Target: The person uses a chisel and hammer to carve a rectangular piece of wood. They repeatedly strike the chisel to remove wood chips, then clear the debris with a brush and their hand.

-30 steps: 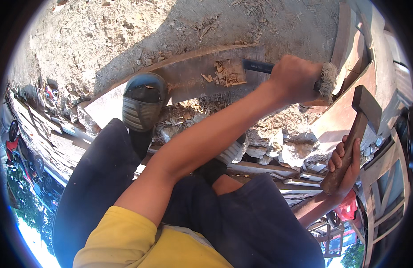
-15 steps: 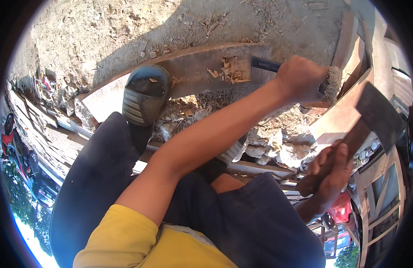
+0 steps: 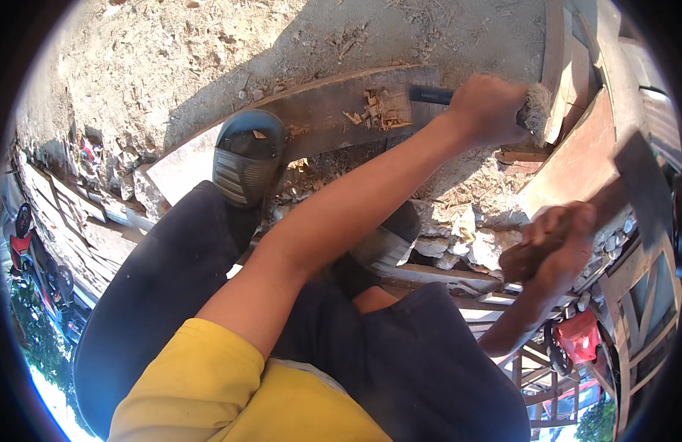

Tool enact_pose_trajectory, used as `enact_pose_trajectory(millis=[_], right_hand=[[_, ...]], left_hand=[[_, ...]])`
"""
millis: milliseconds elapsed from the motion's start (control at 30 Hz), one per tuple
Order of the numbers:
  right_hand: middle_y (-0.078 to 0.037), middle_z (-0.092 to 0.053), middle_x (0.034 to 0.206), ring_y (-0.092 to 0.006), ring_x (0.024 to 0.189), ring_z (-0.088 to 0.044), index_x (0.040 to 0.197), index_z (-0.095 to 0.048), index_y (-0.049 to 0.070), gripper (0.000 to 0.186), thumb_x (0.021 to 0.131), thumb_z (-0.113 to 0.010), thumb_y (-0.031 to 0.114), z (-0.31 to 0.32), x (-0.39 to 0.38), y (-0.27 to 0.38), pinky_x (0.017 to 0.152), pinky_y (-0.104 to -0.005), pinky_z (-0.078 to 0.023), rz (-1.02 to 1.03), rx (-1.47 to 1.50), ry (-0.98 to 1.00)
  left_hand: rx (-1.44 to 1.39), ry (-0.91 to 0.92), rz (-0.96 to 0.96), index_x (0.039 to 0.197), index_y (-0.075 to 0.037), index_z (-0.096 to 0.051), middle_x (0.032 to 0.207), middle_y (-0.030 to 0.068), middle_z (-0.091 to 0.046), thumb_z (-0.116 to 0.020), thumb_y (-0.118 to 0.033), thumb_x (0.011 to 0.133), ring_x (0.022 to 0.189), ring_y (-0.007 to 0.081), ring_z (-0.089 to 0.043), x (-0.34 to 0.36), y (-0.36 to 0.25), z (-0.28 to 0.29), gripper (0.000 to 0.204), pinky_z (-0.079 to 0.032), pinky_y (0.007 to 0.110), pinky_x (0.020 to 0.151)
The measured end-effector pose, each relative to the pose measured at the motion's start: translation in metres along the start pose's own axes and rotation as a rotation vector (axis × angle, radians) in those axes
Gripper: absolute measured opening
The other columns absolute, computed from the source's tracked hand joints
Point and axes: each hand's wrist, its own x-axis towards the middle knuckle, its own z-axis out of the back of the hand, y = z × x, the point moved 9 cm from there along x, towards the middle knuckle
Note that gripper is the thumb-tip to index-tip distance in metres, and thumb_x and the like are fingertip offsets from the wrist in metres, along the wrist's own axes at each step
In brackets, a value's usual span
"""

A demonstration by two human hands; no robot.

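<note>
My left hand [image 3: 484,107] is closed on a chisel, its dark narrow blade [image 3: 429,93] pointing left over a wooden plank [image 3: 326,129]; the frayed handle end [image 3: 536,110] sticks out right. Splintered chips [image 3: 385,110] lie around a cut in the plank beside the blade tip. My right hand [image 3: 558,239] grips the wooden handle of a hammer-like tool, its dark, broad metal head [image 3: 643,188] raised at the right, blurred by motion. My left sandalled foot [image 3: 245,162] rests at the plank, and my other sandal [image 3: 385,236] shows partly behind my left forearm.
Dusty ground [image 3: 171,51] spans the top. Boards [image 3: 569,147] lean at the right, above broken stones [image 3: 488,247] and scrap timber. A wooden frame [image 3: 635,309] and a red object [image 3: 576,335] are at lower right; a red motorbike [image 3: 24,250] stands at the far left.
My right hand and the tool have moved upward, with the head tilted further right. My left hand with the chisel has shifted slightly up in the picture.
</note>
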Motion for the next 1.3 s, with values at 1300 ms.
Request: enact_pose_trajectory(millis=[1300], right_hand=[[0.0, -0.049, 0.063, -0.007, 0.046, -0.046, 0.091, -0.049, 0.01, 0.025, 0.087, -0.055, 0.035, 0.023, 0.015, -0.035, 0.04, -0.0202, -0.037, -0.504, -0.137, 0.257]], left_hand=[[0.129, 0.188, 0.061, 0.077, -0.007, -0.063, 0.07, 0.0147, -0.063, -0.069, -0.031, 0.062, 0.068, 0.0328, -0.062, -0.003, 0.018, -0.036, 0.029, -0.05, 0.042, 0.063]])
